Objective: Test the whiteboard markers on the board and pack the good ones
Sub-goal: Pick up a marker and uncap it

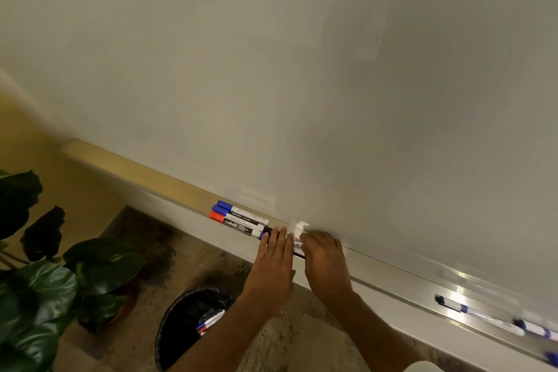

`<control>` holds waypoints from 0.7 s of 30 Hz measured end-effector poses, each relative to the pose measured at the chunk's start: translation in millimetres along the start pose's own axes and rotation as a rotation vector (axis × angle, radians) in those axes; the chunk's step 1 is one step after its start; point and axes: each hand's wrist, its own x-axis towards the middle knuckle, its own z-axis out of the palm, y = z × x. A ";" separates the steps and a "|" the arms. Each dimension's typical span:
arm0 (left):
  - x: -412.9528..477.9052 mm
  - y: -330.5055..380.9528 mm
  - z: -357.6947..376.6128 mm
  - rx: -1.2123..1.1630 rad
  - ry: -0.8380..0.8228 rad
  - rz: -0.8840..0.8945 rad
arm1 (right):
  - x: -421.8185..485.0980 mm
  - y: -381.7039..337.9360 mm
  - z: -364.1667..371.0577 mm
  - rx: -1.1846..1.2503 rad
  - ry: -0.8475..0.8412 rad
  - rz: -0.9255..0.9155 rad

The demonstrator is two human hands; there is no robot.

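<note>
While over the marker tray (193,214):
Left hand (273,263): flat, fingers spread wide, palm down on markers.
Right hand (324,260): curled beside it; grip unclear.

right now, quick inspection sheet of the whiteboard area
surface: whiteboard shows no marks; tray along its bottom edge
job's things: three capped markers on the tray at left, blurred markers at right
clutter: bin on the floor holds some markers
grippers: left hand and right hand both at the tray over a marker; grasp hidden
cables: nothing seen
surroundings: potted plant at left, patterned floor
</note>
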 end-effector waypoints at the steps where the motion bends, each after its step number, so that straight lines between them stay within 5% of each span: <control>1: -0.5 0.6 0.0 0.006 -0.003 0.000 | -2.3 1.9 -0.6 0.005 0.020 0.002; 7: 1.0 5.9 4.0 -0.088 0.086 0.004 | -30.1 15.7 -19.9 0.043 0.240 -0.059; 21: -13.0 93.6 -4.6 -0.211 0.108 0.042 | -114.1 93.2 -61.6 0.003 0.160 0.153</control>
